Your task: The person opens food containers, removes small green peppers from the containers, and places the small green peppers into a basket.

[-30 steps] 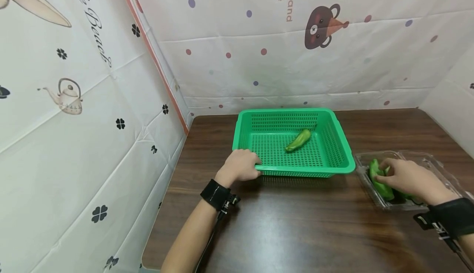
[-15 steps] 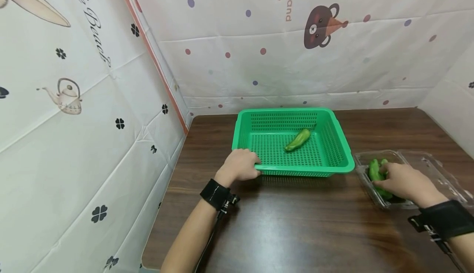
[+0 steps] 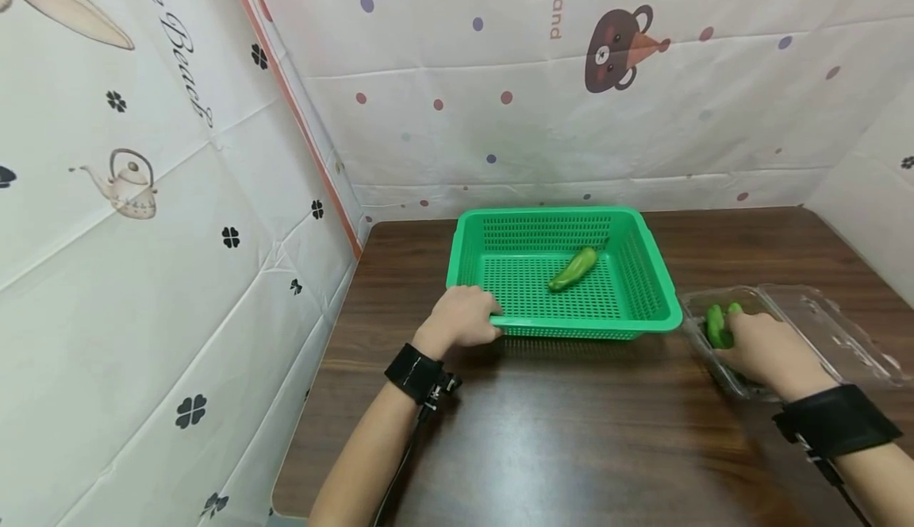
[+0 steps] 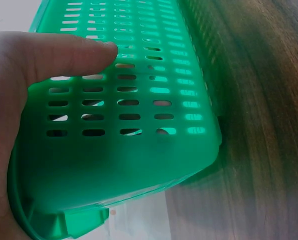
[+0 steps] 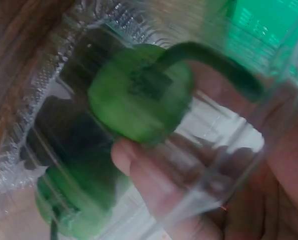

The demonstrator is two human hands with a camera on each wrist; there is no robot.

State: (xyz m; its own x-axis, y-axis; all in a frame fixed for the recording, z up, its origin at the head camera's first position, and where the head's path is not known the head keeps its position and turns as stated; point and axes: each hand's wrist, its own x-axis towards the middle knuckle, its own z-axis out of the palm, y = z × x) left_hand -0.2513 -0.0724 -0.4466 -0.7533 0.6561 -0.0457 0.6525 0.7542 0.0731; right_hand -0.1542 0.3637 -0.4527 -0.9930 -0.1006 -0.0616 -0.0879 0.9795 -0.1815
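Left hand [image 3: 462,322], lower centre-left of head view: fingers [image 4: 64,52] curled over near-left rim of green perforated plastic basket [image 3: 646,273], gripping it steady on dark wooden counter [image 3: 557,432]. One long green pepper [image 3: 574,270] lying inside basket, centre frame. Right hand [image 3: 764,348], lower right: reaching into clear plastic clamshell tray [image 3: 828,328], fingers [image 5: 153,180] closed around stemmed green pepper [image 5: 141,102]. Step in hand, as judged: picking up next pepper. Next move calls for clean lift clear of tray wall, then leftward carry over basket rim.
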